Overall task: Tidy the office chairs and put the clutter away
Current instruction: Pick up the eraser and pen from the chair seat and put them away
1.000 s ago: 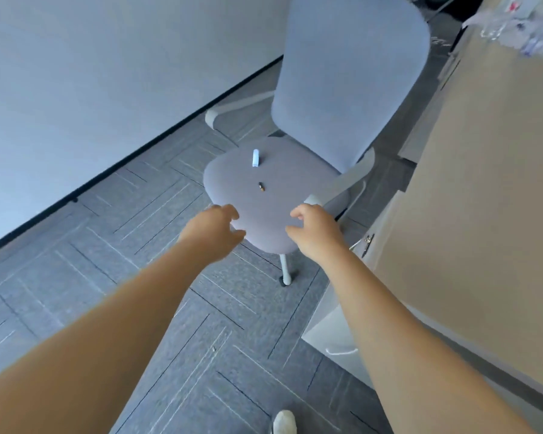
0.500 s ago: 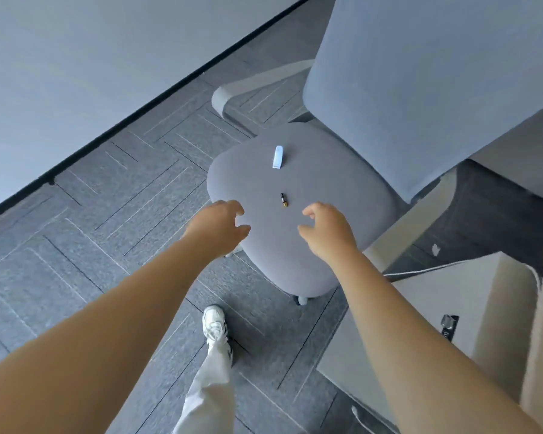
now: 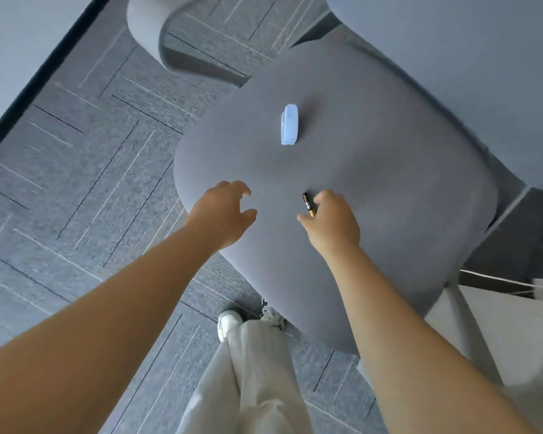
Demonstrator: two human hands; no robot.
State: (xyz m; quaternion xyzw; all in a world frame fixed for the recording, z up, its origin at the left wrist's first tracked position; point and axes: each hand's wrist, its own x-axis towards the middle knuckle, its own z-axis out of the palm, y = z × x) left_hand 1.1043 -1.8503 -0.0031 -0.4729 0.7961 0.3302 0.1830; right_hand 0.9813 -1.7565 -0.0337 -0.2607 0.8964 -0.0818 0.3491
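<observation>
A grey office chair fills the view, its seat (image 3: 373,183) below me and its backrest (image 3: 467,73) at the upper right. A small black and gold battery (image 3: 308,204) lies on the seat's front half. My right hand (image 3: 333,223) hovers right beside it, fingers curled and apart, fingertips touching or almost touching the battery. A pale blue clip-like object (image 3: 289,125) rests farther back on the seat. My left hand (image 3: 223,211) is over the seat's front left edge, fingers spread, holding nothing.
The chair's left armrest (image 3: 157,32) curves at the top left. Grey patterned carpet (image 3: 76,170) covers the floor, with a white wall and dark baseboard (image 3: 29,86) on the left. A white cabinet (image 3: 508,327) stands at the lower right. My legs and white shoes (image 3: 229,322) are below.
I have stepped closer and leaned over the seat. Both hands moved forward over the cushion, and the right hand has reached the battery.
</observation>
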